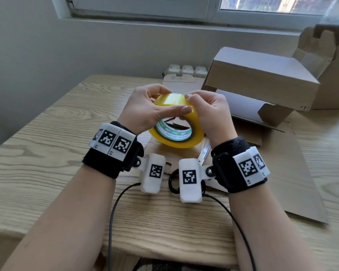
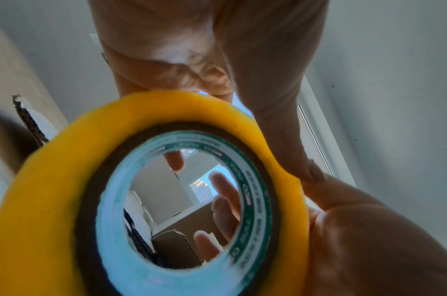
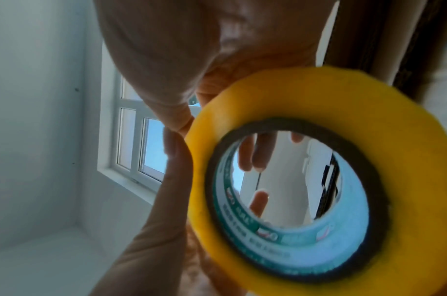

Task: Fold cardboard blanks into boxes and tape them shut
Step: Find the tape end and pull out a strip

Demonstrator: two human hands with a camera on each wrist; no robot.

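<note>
Yellow tape roll (image 1: 176,122) held in both grips, left hand (image 1: 145,110) and right hand (image 1: 209,114) curled round it at frame centre; scissors (image 1: 203,155) below, folded box (image 1: 262,79) upper right on the table (image 1: 47,153).

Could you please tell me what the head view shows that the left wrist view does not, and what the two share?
Only the head view shows the wooden table, the scissors lying under the wrists, the flat cardboard and the wrist bands. Only the left wrist view looks through the roll's core to fingertips behind it. Both show the yellow tape roll, gripped by the left hand and right hand, and the folded box.
</note>
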